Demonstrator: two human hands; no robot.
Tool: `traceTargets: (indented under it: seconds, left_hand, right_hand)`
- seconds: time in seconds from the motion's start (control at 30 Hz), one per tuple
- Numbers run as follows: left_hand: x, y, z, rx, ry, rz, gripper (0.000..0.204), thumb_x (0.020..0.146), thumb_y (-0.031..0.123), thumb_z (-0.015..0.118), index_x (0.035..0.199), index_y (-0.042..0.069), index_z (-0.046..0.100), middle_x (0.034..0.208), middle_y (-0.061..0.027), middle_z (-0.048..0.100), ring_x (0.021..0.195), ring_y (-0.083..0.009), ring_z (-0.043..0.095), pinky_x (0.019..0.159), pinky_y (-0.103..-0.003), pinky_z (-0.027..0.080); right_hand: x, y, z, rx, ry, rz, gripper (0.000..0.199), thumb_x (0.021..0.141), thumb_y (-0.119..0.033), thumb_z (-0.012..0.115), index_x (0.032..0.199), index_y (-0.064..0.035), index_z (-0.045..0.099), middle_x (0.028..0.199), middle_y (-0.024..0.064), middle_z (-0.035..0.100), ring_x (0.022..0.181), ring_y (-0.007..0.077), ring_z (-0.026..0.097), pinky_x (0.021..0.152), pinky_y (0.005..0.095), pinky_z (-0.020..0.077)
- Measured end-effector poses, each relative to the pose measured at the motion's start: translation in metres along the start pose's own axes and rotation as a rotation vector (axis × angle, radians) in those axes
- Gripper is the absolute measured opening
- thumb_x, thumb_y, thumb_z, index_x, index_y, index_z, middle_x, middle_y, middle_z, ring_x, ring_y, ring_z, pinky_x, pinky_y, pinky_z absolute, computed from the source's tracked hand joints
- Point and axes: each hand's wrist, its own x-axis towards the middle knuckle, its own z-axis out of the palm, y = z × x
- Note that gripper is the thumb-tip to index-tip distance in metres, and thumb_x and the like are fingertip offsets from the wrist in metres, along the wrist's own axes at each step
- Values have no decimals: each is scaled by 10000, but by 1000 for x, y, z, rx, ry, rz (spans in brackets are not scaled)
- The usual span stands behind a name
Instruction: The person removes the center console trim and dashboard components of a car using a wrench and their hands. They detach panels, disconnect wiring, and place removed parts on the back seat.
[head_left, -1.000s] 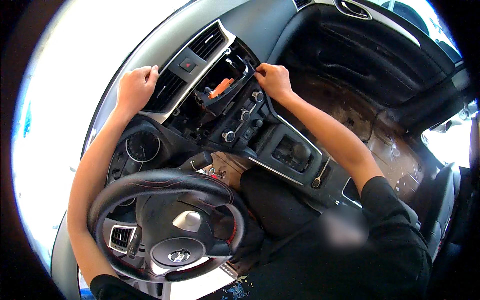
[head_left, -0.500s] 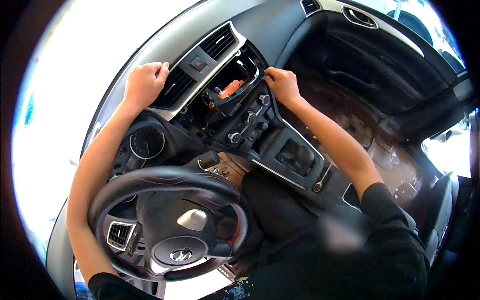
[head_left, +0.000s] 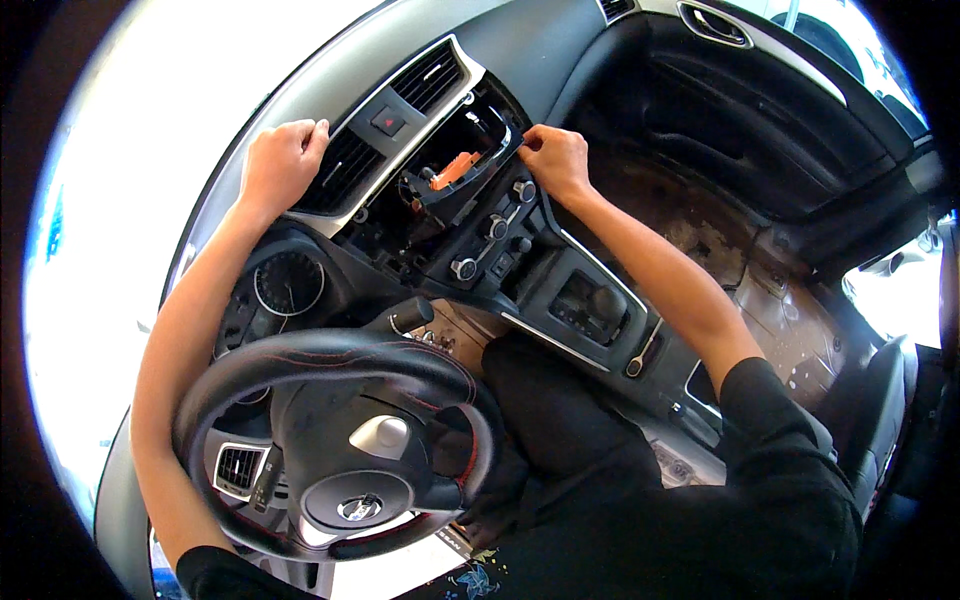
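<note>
Two bare hands work at the centre of a car dashboard. The left hand (head_left: pixel 280 165) is curled, its fingers hooked over the left end of the centre trim panel (head_left: pixel 400 120), a silver-edged dark bezel that sits above the open centre stack and tilts across the dash. The right hand (head_left: pixel 555 160) is closed too, thumb and fingers pinching the panel's right-hand edge just above the climate controls. The panel carries two slatted air vents (head_left: pixel 430 78), one toward each end, and between them one small square button with a red triangle (head_left: pixel 388 122). Behind and below it gapes one dark cavity (head_left: pixel 420 215) where bare brackets and wiring show, and in it lies one orange piece (head_left: pixel 455 168), whose exact kind cannot be told. Under the cavity three round knobs (head_left: pixel 463 268) run in a slanted row on the climate unit. Further down sits one gear shifter (head_left: pixel 600 300) in its silver-framed console. Nearer the body is one black steering wheel (head_left: pixel 330 440) with red stitching and a round silver emblem at its hub, and above it one round gauge (head_left: pixel 288 285) of the instrument cluster. At the right lies the stained brown passenger footwell floor (head_left: pixel 760 270).
</note>
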Motion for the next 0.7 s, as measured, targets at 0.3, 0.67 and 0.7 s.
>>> traceTargets:
  seconds: [0.3, 0.67, 0.7]
  left_hand:
    - [1, -1, 1, -4, 7, 22, 425, 976, 294, 546, 691, -11, 624, 607, -228, 568, 547, -393, 577, 551, -464, 440]
    - [0, -3, 2, -5, 19, 37, 422, 974, 302, 541, 702, -6, 636, 611, -224, 573, 560, -393, 583, 559, -468, 444]
    - [1, -2, 2, -7, 4, 22, 421, 973, 303, 541, 703, -5, 637, 612, -223, 574, 561, -394, 583, 561, -469, 445]
  right_hand:
    - [-1, 4, -1, 111, 21, 12, 200, 753, -167, 770, 914, -54, 733, 845, 135, 735, 782, 269, 727, 747, 349, 565]
    - [2, -2, 2, 73, 31, 163, 251, 773, -225, 772, 950, -50, 739, 843, 146, 734, 783, 287, 724, 755, 365, 560]
    - [2, -4, 2, 63, 36, 169, 239, 774, -218, 770, 941, -50, 741, 845, 143, 736, 784, 284, 725, 760, 362, 560]
